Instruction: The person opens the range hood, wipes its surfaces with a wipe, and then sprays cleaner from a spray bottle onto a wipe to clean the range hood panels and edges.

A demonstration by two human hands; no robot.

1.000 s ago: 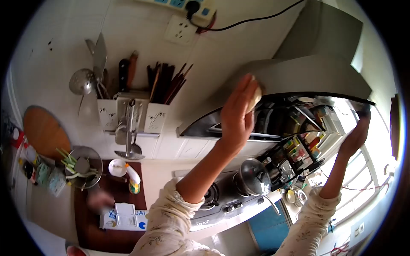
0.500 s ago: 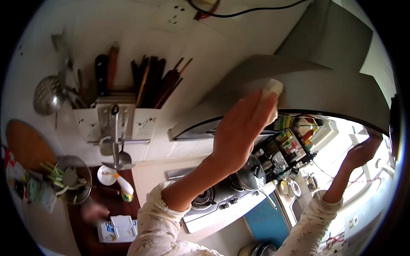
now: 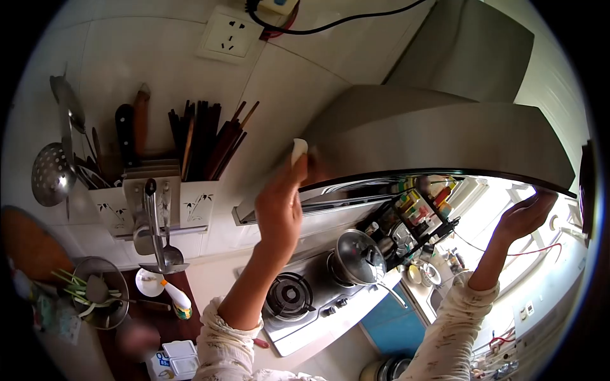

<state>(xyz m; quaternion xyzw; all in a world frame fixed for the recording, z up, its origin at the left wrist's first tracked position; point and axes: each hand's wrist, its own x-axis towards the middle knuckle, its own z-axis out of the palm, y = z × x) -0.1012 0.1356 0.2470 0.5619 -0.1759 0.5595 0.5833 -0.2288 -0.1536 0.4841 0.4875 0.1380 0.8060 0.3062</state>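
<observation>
My left hand [image 3: 279, 206] is closed on a folded pale cloth [image 3: 299, 151], which touches the left part of the grey metal range hood [image 3: 406, 136]. My right hand [image 3: 526, 214] is raised at the hood's lower right edge; its fingertips are hidden behind that edge, so I cannot tell whether it holds anything. Under the hood, the stove [image 3: 318, 317] carries a lidded pan [image 3: 359, 257] on its right burner, with the left burner bare.
On the wall hang a utensil rack [image 3: 152, 209] with chopsticks and knives, a skimmer [image 3: 53, 174] and a socket [image 3: 227, 35]. At lower left are a bowl of green stalks [image 3: 100, 293], a spray bottle [image 3: 178, 300] and a wipes pack [image 3: 175, 360].
My left hand and the cloth have moved left along the hood from its middle. My right hand stays near the hood's right edge. The view has shifted somewhat.
</observation>
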